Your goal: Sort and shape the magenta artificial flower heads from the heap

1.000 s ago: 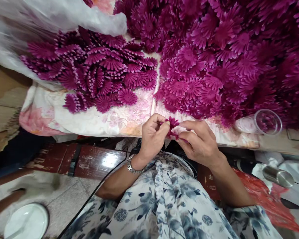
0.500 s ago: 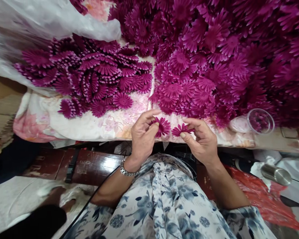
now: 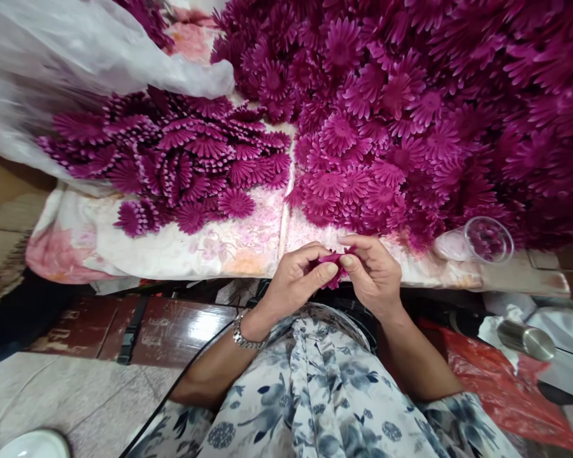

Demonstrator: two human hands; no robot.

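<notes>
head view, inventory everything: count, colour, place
Cloth: one, pale, across middle
Flower heaps: at least two, magenta, on cloth
Held flowers: count unclear, magenta, centre
Cup: one, clear, right
Plastic sheet: one, whitish, upper left
Cardboard: uncounted, brown, left
Bench: one, maroon, lower left
Disc: one, white, bottom left
Bag: one, red, lower right
Cylinder: one, silver, right
Watch: one, silver, left wrist
Shirt: one, white floral, bottom
Left hand: one, centre
Right hand: one, centre
</notes>
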